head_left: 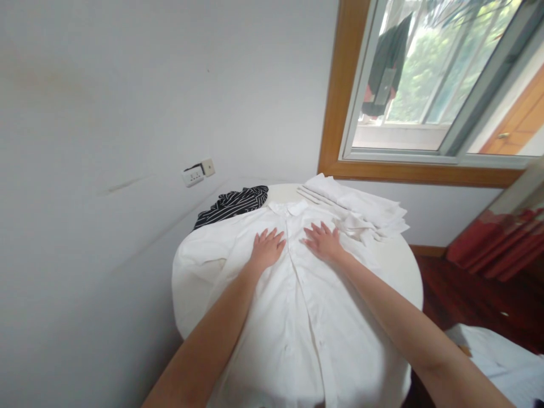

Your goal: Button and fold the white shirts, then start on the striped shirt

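A white button-up shirt [272,317] lies front side up on a round white table [406,272], its collar [289,208] toward the far edge and its lower part reaching the near edge. On the left chest my left hand [267,249] rests flat with fingers spread. My right hand [323,242] lies the same way on the right chest. Between them runs the front placket, parted lower down. One sleeve stretches out to the left; the other is partly hidden by my right arm and bunched near the folded white clothes [361,204].
A black striped cloth [238,203] lies crumpled at the table's back left, against the wall. Above it is a wall socket [194,176]. A wood-framed window [331,113] is at the back right, with a red curtain [497,243] beside it. Something white [501,351] stands at lower right.
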A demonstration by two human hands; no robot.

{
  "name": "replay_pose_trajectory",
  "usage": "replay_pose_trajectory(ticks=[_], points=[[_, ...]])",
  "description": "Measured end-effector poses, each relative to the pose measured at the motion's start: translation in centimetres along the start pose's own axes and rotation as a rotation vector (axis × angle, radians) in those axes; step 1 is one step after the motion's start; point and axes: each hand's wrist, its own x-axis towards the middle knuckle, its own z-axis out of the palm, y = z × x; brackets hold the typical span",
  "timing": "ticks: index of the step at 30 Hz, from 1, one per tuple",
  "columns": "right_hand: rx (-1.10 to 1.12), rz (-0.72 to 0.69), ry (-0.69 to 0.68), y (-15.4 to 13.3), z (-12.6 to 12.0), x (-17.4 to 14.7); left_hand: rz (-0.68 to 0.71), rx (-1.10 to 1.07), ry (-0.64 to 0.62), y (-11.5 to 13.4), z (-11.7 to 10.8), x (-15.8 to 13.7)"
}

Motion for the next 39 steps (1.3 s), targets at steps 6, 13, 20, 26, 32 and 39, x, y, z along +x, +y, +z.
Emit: replay_pose_trajectory(ticks=[6,13,20,26,32,39], points=[[-0.061,0.068,-0.156,0.5,1.3,-0.5,-0.049,0.063,-0.022,0.3,-0.1,-0.2],[-0.108,0.046,-0.089,-0.6,-0.8,1.4,-0.056,0.11,0.134,-0.2,-1.4,1.2],[-0.04,-0.045,-0.023,-3.0,1.1,4.5,0.06,0.088,0.004,-1.8,-0.7,4.6],[-0.005,0.06,-0.057,-3.4,3.3,4.9,-0.002,0.099,-0.085,-1.9,0.7,5.2],[-0.036,0.083,-0.111,-2.7,3.2,5.8,-0.025,0.147,-0.137,-2.0,0.5,5.9],[-0.05,0.099,-0.121,-1.9,3.7,7.0,-0.063,0.182,-0.116,-2.1,1.1,7.0]])
